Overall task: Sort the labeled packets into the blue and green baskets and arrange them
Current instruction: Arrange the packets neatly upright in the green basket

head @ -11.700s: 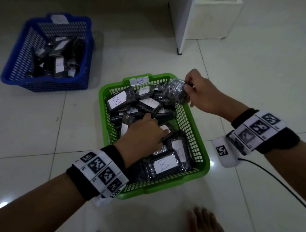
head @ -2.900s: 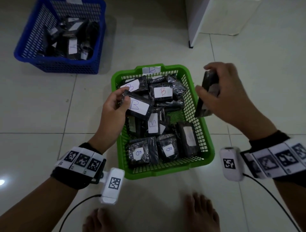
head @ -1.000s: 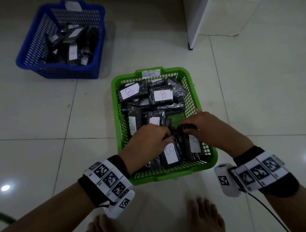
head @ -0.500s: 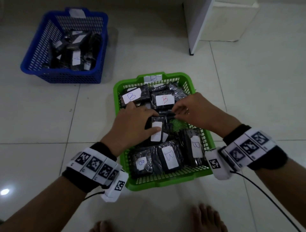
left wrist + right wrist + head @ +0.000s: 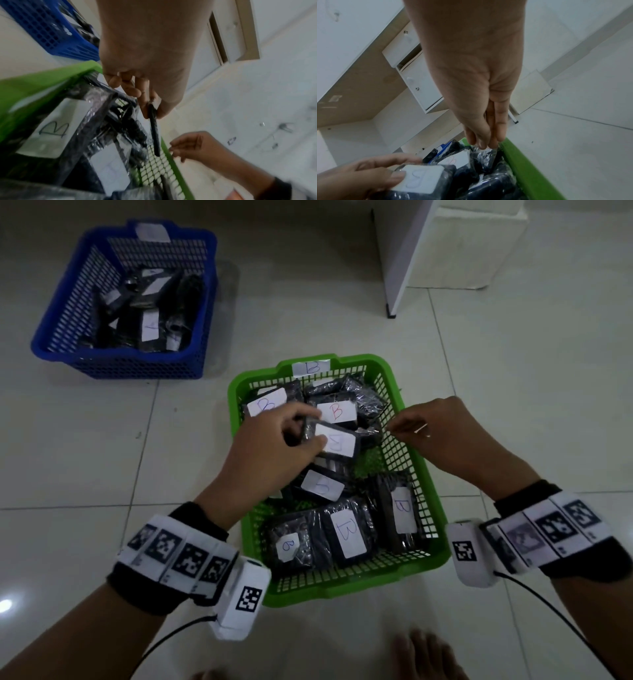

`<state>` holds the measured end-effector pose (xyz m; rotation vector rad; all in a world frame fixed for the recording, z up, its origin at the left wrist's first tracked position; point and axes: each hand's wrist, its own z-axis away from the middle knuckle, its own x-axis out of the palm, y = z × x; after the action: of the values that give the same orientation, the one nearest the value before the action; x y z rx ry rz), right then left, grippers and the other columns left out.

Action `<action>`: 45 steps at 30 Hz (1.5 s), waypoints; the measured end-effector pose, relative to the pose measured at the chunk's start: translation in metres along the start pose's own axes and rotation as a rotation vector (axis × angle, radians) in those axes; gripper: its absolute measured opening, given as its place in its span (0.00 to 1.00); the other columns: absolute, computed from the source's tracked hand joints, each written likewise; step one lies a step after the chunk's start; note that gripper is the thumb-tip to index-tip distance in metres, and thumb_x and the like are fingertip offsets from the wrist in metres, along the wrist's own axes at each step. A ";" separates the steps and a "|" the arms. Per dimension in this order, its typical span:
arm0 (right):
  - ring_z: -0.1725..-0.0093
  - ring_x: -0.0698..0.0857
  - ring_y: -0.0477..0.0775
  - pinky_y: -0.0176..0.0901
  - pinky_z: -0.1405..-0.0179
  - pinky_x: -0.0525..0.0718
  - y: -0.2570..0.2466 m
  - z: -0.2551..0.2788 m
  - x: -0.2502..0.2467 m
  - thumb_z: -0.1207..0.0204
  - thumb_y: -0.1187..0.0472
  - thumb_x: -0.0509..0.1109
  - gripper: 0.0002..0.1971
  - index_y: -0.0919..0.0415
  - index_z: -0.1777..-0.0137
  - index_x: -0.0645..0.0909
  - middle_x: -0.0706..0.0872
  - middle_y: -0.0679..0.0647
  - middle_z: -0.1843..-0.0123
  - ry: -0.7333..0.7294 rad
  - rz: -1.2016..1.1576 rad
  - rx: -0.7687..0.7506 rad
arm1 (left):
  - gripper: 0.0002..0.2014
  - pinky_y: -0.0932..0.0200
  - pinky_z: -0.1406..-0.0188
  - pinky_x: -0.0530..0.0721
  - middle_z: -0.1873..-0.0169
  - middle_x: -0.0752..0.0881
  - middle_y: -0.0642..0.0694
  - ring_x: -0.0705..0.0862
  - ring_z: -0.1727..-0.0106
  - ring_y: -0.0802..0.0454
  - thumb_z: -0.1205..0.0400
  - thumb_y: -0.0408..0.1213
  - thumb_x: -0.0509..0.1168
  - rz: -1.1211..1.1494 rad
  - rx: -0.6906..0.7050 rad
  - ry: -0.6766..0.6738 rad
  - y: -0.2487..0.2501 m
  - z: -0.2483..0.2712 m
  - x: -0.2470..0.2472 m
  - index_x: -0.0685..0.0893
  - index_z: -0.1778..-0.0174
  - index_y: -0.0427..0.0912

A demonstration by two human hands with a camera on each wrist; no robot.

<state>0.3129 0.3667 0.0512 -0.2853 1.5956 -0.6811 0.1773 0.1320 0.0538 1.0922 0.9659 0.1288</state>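
Observation:
The green basket [image 5: 342,585], tagged B, holds several black packets with white B labels. My left hand [image 5: 305,433] pinches one labelled packet [image 5: 334,441] and holds it just above the pile in the basket's middle. In the left wrist view this packet [image 5: 154,129] shows edge-on between thumb and fingers. My right hand [image 5: 407,428] holds nothing and hovers at the basket's right wall. Its straight fingertips [image 5: 483,144] touch a packet [image 5: 483,157] at the far right. The blue basket [image 5: 120,366] stands far left with several packets inside.
A white cabinet [image 5: 431,251] stands on the tiled floor beyond the green basket. My bare foot [image 5: 424,655] lies just in front of the basket. Camera cables trail from both wrists.
Both hands were at a packet in the basket's middle. Now my left hand has lifted it, and my right hand has let go and drawn back to the right wall.

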 end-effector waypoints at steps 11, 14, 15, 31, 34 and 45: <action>0.58 0.90 0.52 0.35 0.51 0.82 0.007 0.009 0.010 0.31 0.70 0.80 0.11 0.61 0.49 0.92 0.93 0.55 0.56 -0.059 0.083 0.053 | 0.11 0.59 0.62 0.79 0.64 0.81 0.63 0.84 0.56 0.57 0.17 0.55 0.69 -0.385 0.083 -0.135 0.004 -0.020 0.061 0.85 0.44 0.56; 0.56 0.90 0.54 0.42 0.47 0.83 0.006 0.009 0.010 0.29 0.69 0.79 0.10 0.60 0.48 0.92 0.93 0.55 0.54 -0.069 0.104 0.052 | 0.11 0.60 0.62 0.76 0.58 0.88 0.59 0.86 0.53 0.56 0.16 0.54 0.67 -0.459 0.114 -0.127 0.008 -0.024 0.069 0.85 0.41 0.55; 0.56 0.90 0.54 0.43 0.46 0.84 0.006 0.009 0.010 0.29 0.68 0.79 0.10 0.60 0.48 0.92 0.93 0.55 0.54 -0.075 0.112 0.051 | 0.11 0.60 0.62 0.76 0.56 0.89 0.57 0.86 0.52 0.55 0.15 0.53 0.66 -0.475 0.126 -0.116 0.010 -0.026 0.071 0.85 0.41 0.54; 0.64 0.84 0.40 0.37 0.53 0.86 0.010 0.008 0.010 0.31 0.68 0.81 0.09 0.59 0.51 0.92 0.93 0.51 0.58 -0.034 0.018 0.040 | 0.22 0.55 0.60 0.78 0.52 0.88 0.51 0.88 0.50 0.47 0.16 0.65 0.60 -0.732 0.261 -0.145 0.012 -0.032 0.076 0.87 0.38 0.55; 0.63 0.86 0.42 0.41 0.54 0.88 0.006 0.006 0.008 0.30 0.67 0.81 0.10 0.56 0.50 0.91 0.93 0.50 0.57 -0.042 0.028 0.043 | 0.18 0.58 0.63 0.84 0.59 0.88 0.57 0.85 0.62 0.56 0.16 0.63 0.61 -0.644 0.268 -0.042 0.017 -0.026 0.049 0.91 0.47 0.57; 0.24 0.69 0.59 0.45 0.23 0.65 -0.016 -0.049 0.031 0.31 0.55 0.82 0.41 0.62 0.20 0.69 0.73 0.59 0.23 -0.187 0.194 -0.107 | 0.31 0.47 0.50 0.81 0.33 0.81 0.48 0.76 0.33 0.44 0.25 0.55 0.76 -0.645 0.057 0.085 -0.017 -0.041 -0.014 0.77 0.26 0.53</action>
<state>0.2570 0.3497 0.0355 -0.2611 1.4599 -0.4085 0.1338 0.1444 0.0437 0.7846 1.3604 -0.3833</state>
